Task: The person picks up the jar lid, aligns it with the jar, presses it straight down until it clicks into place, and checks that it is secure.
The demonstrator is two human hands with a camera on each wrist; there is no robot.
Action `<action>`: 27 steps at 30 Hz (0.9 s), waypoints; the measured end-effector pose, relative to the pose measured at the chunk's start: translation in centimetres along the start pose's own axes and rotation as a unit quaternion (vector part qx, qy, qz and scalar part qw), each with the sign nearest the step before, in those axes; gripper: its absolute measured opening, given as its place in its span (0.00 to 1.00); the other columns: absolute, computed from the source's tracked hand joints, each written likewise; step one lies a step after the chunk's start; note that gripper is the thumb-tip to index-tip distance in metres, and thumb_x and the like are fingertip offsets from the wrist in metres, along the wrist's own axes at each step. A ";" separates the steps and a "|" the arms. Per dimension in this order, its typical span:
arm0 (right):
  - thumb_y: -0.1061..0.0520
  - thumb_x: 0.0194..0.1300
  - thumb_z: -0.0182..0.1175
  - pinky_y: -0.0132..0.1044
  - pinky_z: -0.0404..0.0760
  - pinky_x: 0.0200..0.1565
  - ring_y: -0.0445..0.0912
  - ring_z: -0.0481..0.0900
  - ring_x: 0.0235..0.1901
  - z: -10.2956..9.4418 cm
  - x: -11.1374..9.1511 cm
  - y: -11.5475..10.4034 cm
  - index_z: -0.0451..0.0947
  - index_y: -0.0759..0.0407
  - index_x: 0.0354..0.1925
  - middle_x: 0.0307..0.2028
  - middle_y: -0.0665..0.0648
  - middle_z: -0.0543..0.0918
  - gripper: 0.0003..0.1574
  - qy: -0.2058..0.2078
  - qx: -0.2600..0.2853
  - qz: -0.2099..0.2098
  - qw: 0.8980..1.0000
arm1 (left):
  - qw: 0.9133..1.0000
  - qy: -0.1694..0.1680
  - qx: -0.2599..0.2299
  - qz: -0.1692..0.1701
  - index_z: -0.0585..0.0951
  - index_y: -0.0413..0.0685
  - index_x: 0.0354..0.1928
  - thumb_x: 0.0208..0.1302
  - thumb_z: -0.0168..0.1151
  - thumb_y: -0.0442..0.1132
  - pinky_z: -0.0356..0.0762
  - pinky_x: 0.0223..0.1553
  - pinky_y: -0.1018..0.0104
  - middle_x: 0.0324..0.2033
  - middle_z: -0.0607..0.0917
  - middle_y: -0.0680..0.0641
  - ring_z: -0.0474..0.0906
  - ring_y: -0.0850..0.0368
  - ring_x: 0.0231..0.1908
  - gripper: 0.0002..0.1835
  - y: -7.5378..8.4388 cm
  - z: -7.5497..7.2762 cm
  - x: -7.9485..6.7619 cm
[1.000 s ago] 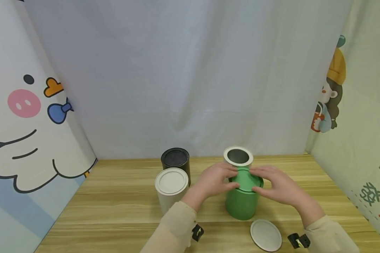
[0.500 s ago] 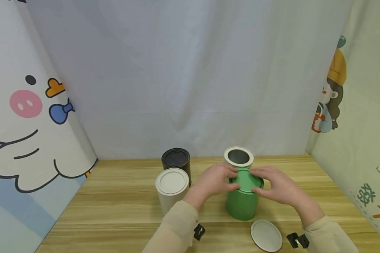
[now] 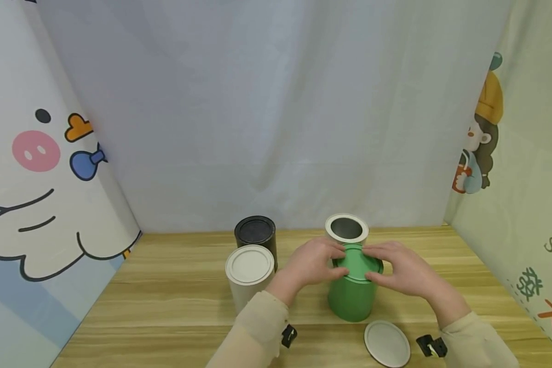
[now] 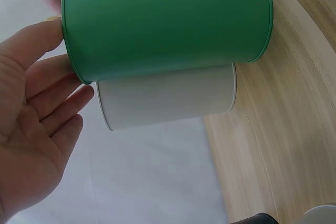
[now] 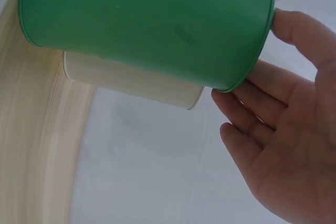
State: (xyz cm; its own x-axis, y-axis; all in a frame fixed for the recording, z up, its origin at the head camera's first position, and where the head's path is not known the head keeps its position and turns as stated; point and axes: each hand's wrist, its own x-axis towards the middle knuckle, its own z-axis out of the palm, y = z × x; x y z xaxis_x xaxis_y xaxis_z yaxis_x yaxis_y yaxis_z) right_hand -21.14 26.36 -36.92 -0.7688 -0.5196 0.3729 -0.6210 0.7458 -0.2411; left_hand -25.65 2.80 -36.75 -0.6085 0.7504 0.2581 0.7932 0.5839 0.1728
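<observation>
A green can [image 3: 352,300] stands upright on the wooden table, its round top covered by a green lid [image 3: 360,263]. My left hand [image 3: 310,261] rests on the lid's left edge, thumb at the near side and fingers at the far side. Opposite it, my right hand [image 3: 402,268] touches the right edge in the same manner. Both wrist views show the thumbs at the can's rim and the other fingers extended, relaxed, beside it. Directly behind stands a white can [image 3: 346,228] with an uncovered top and dark inside; the green can partly hides it.
A loose whitish round lid [image 3: 387,343] lies flat in front of the green can. To the left stand a lidded white can [image 3: 250,276] and, behind it, a lidded black can [image 3: 255,232]. A pale curtain [image 3: 276,128] closes off the table's back edge.
</observation>
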 end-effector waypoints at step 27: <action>0.65 0.51 0.74 0.52 0.78 0.51 0.55 0.79 0.52 0.9 -2.0 0.3 0.80 0.63 0.57 0.53 0.57 0.83 0.32 0.122 0.022 -0.059 0.991 | 0.994 0.087 0.039 0.054 0.80 0.47 0.60 0.68 0.64 0.48 0.71 0.61 0.68 0.56 0.82 0.50 0.76 0.56 0.57 0.22 0.1 1.4 -1.5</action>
State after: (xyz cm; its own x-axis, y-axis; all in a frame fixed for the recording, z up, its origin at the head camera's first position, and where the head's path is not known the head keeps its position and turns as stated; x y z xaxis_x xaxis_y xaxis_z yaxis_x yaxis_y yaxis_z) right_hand -19.93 27.29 -38.55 -0.6343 -0.4823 0.6042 -0.7144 0.6644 -0.2196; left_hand -24.72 2.22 -38.48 -0.5010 0.7496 0.4324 0.8461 0.5293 0.0629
